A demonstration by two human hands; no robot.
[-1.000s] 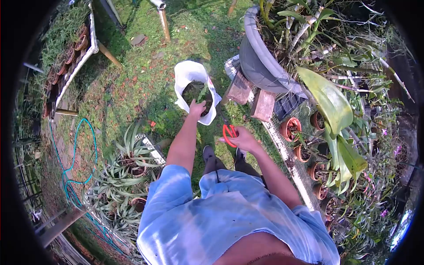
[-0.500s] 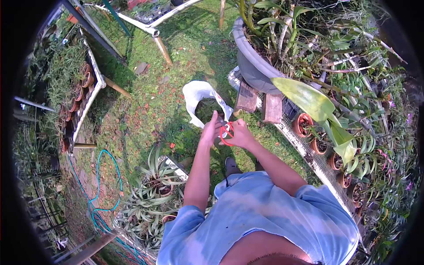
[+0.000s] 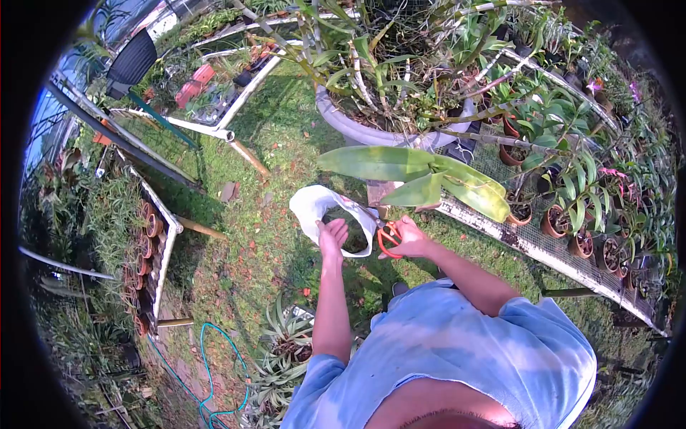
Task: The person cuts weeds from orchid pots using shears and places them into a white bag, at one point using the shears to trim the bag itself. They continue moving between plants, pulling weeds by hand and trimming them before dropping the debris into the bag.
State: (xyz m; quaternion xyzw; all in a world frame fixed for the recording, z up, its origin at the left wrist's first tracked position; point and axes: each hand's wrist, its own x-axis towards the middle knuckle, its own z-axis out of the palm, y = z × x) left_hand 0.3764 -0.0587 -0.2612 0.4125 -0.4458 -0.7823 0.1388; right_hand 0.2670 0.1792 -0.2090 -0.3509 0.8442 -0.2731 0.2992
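Note:
My right hand [image 3: 413, 239] grips red-handled scissors [image 3: 388, 238], held just right of a white bag [image 3: 314, 204] that stands open on the grass with dark plant scraps inside. My left hand [image 3: 331, 234] hovers at the bag's near rim with fingers spread and nothing in it. Long green orchid leaves [image 3: 407, 175] hang over the spot right above my right hand.
A large grey pot [image 3: 371, 132] of orchids sits on a wire-mesh bench [image 3: 543, 247] with several small clay pots [image 3: 556, 222]. Spiky potted plants [image 3: 286, 350] and a teal hose [image 3: 214, 372] lie at lower left. Another bench of pots [image 3: 146, 250] runs along the left.
My view has tilted up and turned, so the bench now runs along the right. My hands were together at the scissors; the left hand has come off and now spreads at the bag's rim.

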